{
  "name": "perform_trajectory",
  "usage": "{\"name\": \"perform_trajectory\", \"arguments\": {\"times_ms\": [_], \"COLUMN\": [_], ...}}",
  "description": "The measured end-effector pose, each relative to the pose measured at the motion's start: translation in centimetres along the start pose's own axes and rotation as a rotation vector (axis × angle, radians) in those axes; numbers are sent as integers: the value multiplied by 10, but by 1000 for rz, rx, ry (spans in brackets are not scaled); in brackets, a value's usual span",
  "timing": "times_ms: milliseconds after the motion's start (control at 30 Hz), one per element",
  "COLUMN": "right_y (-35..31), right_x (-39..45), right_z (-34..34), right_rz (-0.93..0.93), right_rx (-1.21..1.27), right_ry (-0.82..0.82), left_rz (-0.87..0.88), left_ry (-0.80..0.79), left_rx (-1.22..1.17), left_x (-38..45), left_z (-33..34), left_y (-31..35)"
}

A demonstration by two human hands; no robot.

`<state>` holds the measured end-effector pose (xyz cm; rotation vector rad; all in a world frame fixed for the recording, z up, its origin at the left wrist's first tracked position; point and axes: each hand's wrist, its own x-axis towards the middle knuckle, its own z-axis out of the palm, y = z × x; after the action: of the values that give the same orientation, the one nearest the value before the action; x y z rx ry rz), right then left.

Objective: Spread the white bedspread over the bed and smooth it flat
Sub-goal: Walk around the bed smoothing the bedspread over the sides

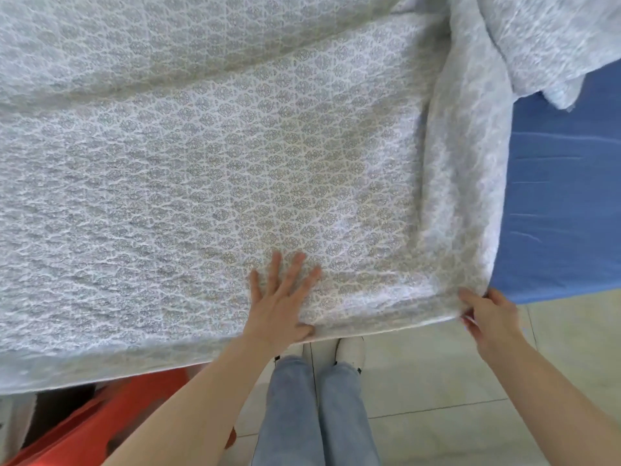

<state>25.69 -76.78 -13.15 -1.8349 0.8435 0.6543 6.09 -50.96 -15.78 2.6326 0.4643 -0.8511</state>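
Where the white bedspread [235, 156] covers most of the bed, its right edge lies folded back, baring a blue sheet [564, 203]. Left hand [280, 297]: flat, fingers spread, pressing the cloth. Right hand [489, 317]: pinching the near corner. Orange object [111, 422], tiled floor [437, 381] and white shoes [351, 351] below.

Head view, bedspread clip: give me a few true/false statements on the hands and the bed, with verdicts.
1. The left hand lies flat with spread fingers on the bedspread. True.
2. The right hand hangs free of the cloth. False: it pinches the bedspread's near corner.
3. A blue sheet is uncovered to the right of the bedspread. True.
4. The bedspread is plain, without pattern. False: it carries a repeating leaf-like motif.
5. The bedspread's right edge lies flat. False: it is folded back in a strip.
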Motion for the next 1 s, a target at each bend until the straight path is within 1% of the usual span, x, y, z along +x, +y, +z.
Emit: {"name": "perform_trajectory", "arguments": {"times_ms": [33, 100, 167, 267, 333, 400, 467, 500, 567, 667, 767, 833, 900, 933, 1000], "right_y": [15, 30, 22, -13, -42, -59, -61, -55, -29, -1, -7, -21, -40, -50, -65], "right_x": [-2, -7, -5, 4, 6, 11, 15, 18, 19, 16, 25, 30, 27, 27, 35], "right_z": [-14, -22, -14, -1, 9, 11, 0, -12, -39, -50, -44, -46, -48, -49, -52], "right_rz": [61, 160, 214, 178, 146, 87, -4, -17, 57, 187, 190, 165, 155, 144, 125], "right_rx": [20, 117, 227, 427, 425, 356, 291, 260, 226, 272, 362, 459, 517, 562, 634], "right_ry": [-3, -66, -95, -194, -227, -179, -70, -17, 40, 0, -2, -89, -169, -192, -168], "left_rz": [1, -4, -22, -32, -44, -41, -31, -17, 5, 27, 27, 43, 100, 126, 138], "left_ry": [-6, -10, -24, -24, -34, -47, -64, -71, -77, -83, -135, -99, 4, 46, 79], "left_rx": [-1, 13, 49, 117, 133, 154, 139, 133, 137, 155, 161, 179, 186, 170, 138], "left_x": [0, 0, -1, -1, 0, 1, 0, 0, -1, 0, 0, 1, 6, 12, 31], "left_z": [-1, -3, -4, -3, -3, -4, -3, -3, -2, -2, -8, -10, -17, -23, -36], "left_y": [0, 3, 4, 8, 11, 14, 12, 12, 11, 9, 9, 10, 15, 19, 34]}}
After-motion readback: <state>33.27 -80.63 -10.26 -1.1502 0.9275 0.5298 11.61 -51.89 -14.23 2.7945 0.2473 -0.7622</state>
